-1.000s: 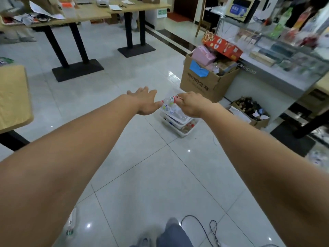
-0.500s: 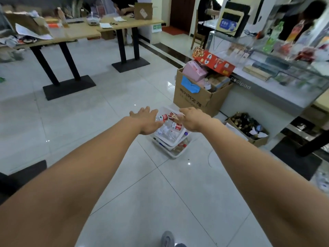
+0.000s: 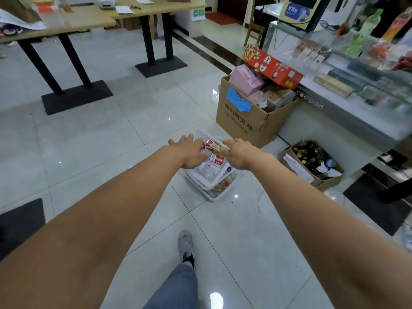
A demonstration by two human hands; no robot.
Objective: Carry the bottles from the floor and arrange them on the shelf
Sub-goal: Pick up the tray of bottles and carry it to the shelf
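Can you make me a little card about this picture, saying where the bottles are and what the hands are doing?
place: tiled floor beside a cardboard box
bottles: red labels, lying in stacked white trays
left hand: fingers straight, reaching toward the trays
right hand: reaching too; grip unclear
shelf step: not yet done

Landmark: brown cardboard box (image 3: 249, 118), open-topped, on tiled floor (image 3: 124, 139).
- Blue patch (image 3: 237, 100): on box front.
- Pink carton (image 3: 244, 80), long red carton (image 3: 273, 68): sticking out of box top, tilted.
- Small open carton (image 3: 312, 162), dark contents: right of box.
- Dark mat (image 3: 374, 197): further right.
- Wood-topped counter (image 3: 73, 21), black pedestal base: far left of box.
- Grey shoe (image 3: 185, 244): well in front of box.
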